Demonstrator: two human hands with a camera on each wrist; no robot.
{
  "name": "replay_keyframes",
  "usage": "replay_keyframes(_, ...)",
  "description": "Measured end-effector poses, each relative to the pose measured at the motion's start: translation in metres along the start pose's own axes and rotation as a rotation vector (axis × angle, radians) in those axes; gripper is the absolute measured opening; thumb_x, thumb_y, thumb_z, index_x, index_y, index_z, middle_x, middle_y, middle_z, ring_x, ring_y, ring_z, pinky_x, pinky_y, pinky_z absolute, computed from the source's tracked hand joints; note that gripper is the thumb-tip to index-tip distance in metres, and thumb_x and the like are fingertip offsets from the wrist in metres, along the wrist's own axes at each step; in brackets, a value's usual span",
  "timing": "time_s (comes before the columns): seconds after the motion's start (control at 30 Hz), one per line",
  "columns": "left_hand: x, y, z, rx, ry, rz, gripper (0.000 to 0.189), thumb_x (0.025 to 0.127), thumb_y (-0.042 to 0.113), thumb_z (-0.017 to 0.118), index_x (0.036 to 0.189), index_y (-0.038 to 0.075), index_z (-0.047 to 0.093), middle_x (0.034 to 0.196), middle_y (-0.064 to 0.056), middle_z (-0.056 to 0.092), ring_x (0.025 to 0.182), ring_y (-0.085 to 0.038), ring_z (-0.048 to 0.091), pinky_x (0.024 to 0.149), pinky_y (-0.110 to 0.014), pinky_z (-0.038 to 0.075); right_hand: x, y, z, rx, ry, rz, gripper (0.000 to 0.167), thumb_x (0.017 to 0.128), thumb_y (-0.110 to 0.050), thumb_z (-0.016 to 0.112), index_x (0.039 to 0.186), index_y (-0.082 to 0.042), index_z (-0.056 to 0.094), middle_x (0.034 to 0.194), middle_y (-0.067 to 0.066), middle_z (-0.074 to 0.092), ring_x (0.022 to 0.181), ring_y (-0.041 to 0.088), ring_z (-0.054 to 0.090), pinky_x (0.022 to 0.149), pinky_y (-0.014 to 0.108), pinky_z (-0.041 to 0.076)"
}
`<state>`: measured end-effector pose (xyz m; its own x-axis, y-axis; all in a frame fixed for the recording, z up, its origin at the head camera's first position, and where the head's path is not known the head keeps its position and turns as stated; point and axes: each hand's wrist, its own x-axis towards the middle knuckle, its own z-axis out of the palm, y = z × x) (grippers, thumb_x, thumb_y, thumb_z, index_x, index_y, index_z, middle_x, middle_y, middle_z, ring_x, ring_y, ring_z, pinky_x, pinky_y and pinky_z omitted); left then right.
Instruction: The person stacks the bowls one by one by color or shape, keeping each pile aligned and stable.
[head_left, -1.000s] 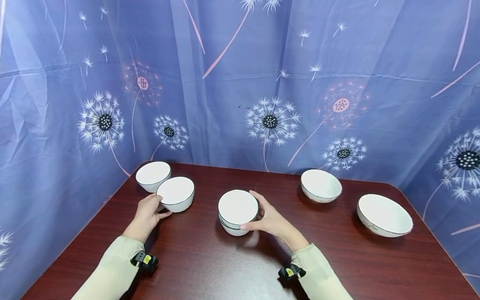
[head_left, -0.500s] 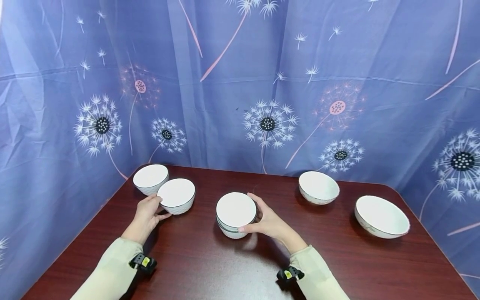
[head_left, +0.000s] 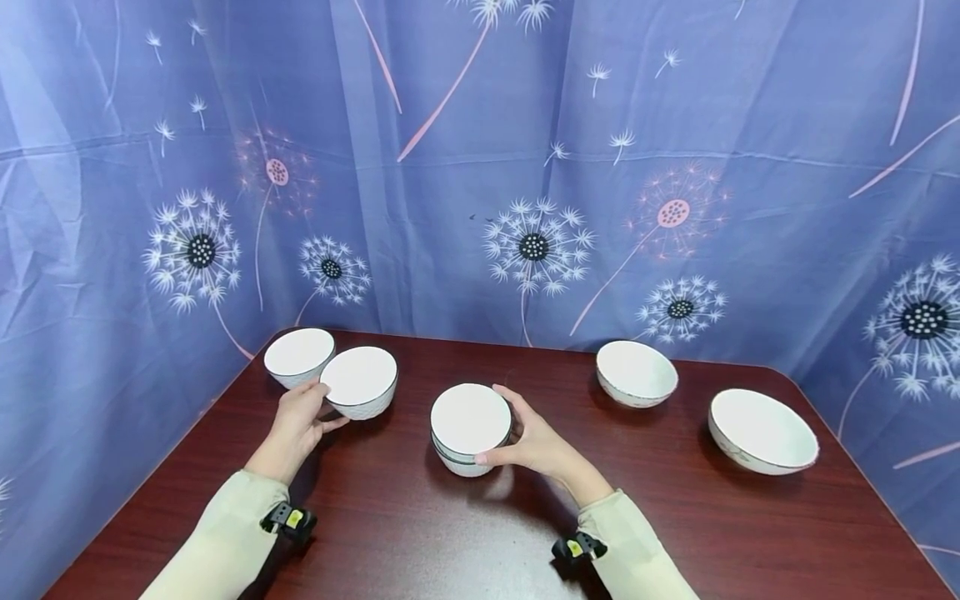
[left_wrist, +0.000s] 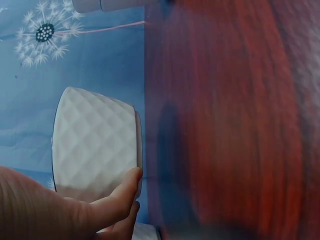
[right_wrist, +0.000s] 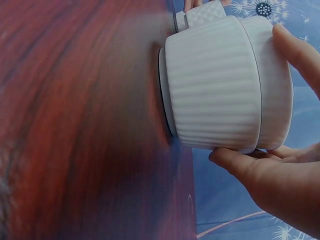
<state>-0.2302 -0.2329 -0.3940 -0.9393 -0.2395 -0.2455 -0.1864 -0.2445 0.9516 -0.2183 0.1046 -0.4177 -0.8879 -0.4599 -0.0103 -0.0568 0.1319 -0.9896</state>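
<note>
My left hand (head_left: 298, 421) holds a white bowl (head_left: 362, 379) by its side, thumb at the dark rim and fingers under it. In the left wrist view this bowl (left_wrist: 95, 140) has a diamond-embossed wall, and a gap separates its foot from the table. At the centre, my right hand (head_left: 536, 442) grips a stack of two white bowls (head_left: 470, 421), thumb on the near side and fingers round the far right side. The right wrist view shows a ribbed lower bowl (right_wrist: 215, 85) with the upper bowl (right_wrist: 276, 95) nested in it, low over the table.
Another white bowl (head_left: 298, 352) stands at the back left corner, just behind the left hand. Two wider white bowls, one round (head_left: 637, 373) and one oval-looking (head_left: 763, 432), stand on the right of the dark red table (head_left: 420, 533). A blue dandelion curtain (head_left: 450, 250) hangs behind.
My left hand has raised its bowl off the table and shifted it slightly right, away from the corner bowl. The right hand keeps its grip on the stack; the head view has tilted slightly.
</note>
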Motion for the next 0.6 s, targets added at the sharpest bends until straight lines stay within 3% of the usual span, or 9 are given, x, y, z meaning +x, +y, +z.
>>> replay_keyframes(0.2,-0.003,0.006,0.008,-0.009,-0.014,0.009,0.048,0.095,0.000,0.037,0.141,-0.010,0.033,0.086,0.003,0.057,0.071,-0.006,0.061,0.073,-0.044,0.056,0.002,0.001,-0.001,0.000,-0.007,-0.013,0.105,0.071,-0.011,0.085,0.153,-0.011,0.018,0.146,0.017,0.037,0.129,0.029,0.042,0.106,0.043,0.040)
replay_keyframes(0.4,-0.005,0.010,0.014,-0.006,-0.026,0.014,0.047,0.095,0.001,0.037,0.141,-0.010,0.033,0.092,0.000,0.054,0.072,-0.007,0.060,0.074,-0.044,0.056,0.002,0.002,-0.001,-0.001,-0.014,-0.019,0.104,0.072,-0.011,0.084,0.152,-0.009,0.018,0.146,0.017,0.037,0.129,0.030,0.041,0.106,0.042,0.040)
replay_keyframes(0.6,-0.009,0.016,0.023,0.024,-0.055,0.018,0.051,0.096,0.002,0.036,0.145,-0.009,0.028,0.112,-0.011,0.046,0.074,-0.007,0.059,0.087,-0.053,0.052,0.001,0.001,-0.002,-0.010,-0.011,-0.011,0.104,0.072,-0.013,0.085,0.152,-0.010,0.018,0.147,0.017,0.035,0.130,0.030,0.040,0.106,0.044,0.040)
